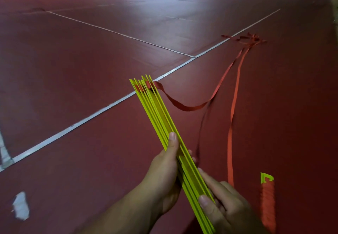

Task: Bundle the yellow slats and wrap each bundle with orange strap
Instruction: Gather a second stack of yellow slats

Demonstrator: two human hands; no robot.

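Squaring yellow slats (pixel 161 116) before wrapping.
Left hand (pixel 164 169) curls round them, right hand (pixel 225 204) pinches near end, likely evening edges; orange strap (pixel 182 106) hangs off far end, trailing far-right over floor (pixel 73 87).

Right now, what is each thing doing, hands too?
yellow slats: held up, far ends fanned, unwrapped.
orange strap: loose, threaded through the slats' far ends, trailing away.
wrapped bundle: lying on the floor, strap wound round.
left grip: holds the slats.
right grip: pinches the slats.
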